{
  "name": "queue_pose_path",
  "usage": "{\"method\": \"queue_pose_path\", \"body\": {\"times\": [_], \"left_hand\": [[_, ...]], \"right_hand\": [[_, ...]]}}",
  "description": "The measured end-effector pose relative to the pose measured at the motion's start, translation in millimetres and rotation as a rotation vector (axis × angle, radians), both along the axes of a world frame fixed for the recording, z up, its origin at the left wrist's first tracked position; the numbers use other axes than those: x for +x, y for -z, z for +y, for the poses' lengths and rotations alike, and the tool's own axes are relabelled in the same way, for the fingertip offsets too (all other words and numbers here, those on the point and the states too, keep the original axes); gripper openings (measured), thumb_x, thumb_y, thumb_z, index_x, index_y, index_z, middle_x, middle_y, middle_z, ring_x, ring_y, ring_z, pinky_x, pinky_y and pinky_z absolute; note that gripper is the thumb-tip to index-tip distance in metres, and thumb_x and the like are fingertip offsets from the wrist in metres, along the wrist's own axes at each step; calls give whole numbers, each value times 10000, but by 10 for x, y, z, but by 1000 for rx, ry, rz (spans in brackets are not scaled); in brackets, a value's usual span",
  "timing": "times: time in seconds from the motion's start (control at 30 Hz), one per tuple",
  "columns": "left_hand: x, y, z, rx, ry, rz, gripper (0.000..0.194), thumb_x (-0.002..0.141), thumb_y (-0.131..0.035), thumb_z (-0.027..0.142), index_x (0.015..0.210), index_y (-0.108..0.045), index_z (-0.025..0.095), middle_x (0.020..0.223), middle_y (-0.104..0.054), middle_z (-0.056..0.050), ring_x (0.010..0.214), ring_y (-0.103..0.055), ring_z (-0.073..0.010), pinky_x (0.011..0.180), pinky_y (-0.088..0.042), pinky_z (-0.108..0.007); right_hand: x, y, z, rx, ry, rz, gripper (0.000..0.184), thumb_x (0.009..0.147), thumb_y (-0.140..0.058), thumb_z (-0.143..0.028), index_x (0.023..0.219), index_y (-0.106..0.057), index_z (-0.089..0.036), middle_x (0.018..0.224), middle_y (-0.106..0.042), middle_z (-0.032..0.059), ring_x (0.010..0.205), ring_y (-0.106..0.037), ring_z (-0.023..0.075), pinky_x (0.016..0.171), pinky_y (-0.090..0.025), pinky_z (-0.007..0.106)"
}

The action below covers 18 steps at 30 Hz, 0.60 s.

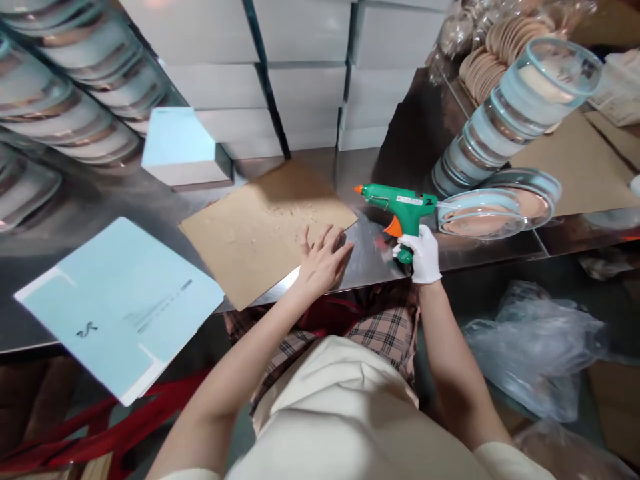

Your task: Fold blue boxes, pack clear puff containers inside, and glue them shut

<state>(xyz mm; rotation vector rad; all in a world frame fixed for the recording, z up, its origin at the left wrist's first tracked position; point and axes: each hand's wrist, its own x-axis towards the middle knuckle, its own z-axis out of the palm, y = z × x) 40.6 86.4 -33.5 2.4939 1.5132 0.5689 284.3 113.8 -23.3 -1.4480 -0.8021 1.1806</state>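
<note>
My bare left hand (323, 263) rests with fingers spread on the right part of a brown cardboard sheet (240, 247), which carries small bits of residue. In my white-gloved right hand (425, 257) is a green glue gun (407, 207) with an orange trigger and an orange nozzle that points left. My fingers wrap round its handle, low over the table's front edge. Just right of the gun lie clear round containers (480, 213) with pinkish discs inside. Left of the cardboard, light blue printed sheets (120, 300) lie stacked, jutting over the table edge.
White boxes (307, 40) are piled at the back, with a blue-topped box (180, 143) before them. Stacks of clear round containers (65, 87) fill the left; another stack (510, 120) leans at right near wooden discs (500, 53). A plastic bag (540, 340) lies below the table.
</note>
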Motion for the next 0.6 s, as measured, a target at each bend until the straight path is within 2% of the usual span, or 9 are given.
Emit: {"method": "queue_pose_path", "body": {"times": [0.1, 0.2, 0.27, 0.33, 0.37, 0.43, 0.5, 0.6], "left_hand": [[-66, -99, -86, 66, 1, -18, 309, 1029, -508, 239, 1234, -737, 266, 1504, -640, -104, 1536, -422, -347, 1298, 22, -697], [-115, -218, -157, 111, -105, -59, 431, 990, -544, 228, 1415, -613, 217, 1502, -626, -145, 1508, -453, -346, 1314, -4, -657], [-120, -258, -173, 116, -141, -77, 508, 967, -551, 213, 1472, -534, 162, 1464, -639, -180, 1460, -506, -350, 1312, -42, -652], [-118, -269, -189, 105, -112, -99, 474, 961, -548, 199, 1432, -535, 144, 1404, -671, -186, 1415, -552, -348, 1303, -99, -662], [-120, -270, -207, 103, -90, -134, 430, 965, -560, 209, 1391, -552, 150, 1369, -688, -181, 1389, -576, -340, 1294, -169, -653], [-137, -275, -279, 98, -103, -298, 335, 970, -633, 280, 1286, -594, 175, 1296, -714, -164, 1311, -633, -308, 1222, -382, -574], [-167, -283, -391, 80, -209, -547, 278, 953, -713, 355, 1166, -637, 193, 1219, -730, -140, 1211, -686, -270, 1076, -541, -458], [-216, -273, -570, 14, -458, -858, 212, 934, -752, 398, 976, -705, 196, 1006, -768, -76, 995, -748, -220, 933, -605, -379]], "right_hand": [[-2, -11, -16, -1, -15, 2, 417, 603, -736, -315, 828, -388, -272, 500, -580, -108, 412, -579, 130, 416, -494, 241], [0, -10, -30, 3, -22, 3, 434, 619, -739, -316, 821, -357, -277, 493, -565, -116, 413, -577, 127, 409, -473, 228], [0, -3, -35, 7, -25, 10, 443, 627, -738, -320, 823, -344, -279, 495, -562, -116, 410, -572, 127, 402, -460, 225], [-1, 2, -37, 10, -26, 18, 450, 631, -740, -318, 828, -337, -279, 502, -563, -114, 411, -571, 129, 405, -464, 230], [-1, 2, -37, 12, -27, 22, 453, 632, -742, -315, 829, -335, -279, 503, -562, -114, 412, -571, 130, 410, -470, 233], [-2, 1, -37, 14, -27, 27, 455, 629, -744, -306, 827, -336, -279, 498, -558, -116, 407, -570, 131, 411, -474, 237], [2, 2, -37, 20, -26, 31, 440, 630, -744, -302, 825, -350, -278, 500, -566, -112, 403, -573, 133, 408, -475, 237], [14, 15, -34, 23, -20, 31, 443, 631, -764, -313, 819, -364, -275, 518, -580, -106, 410, -583, 132, 410, -483, 236]]}}
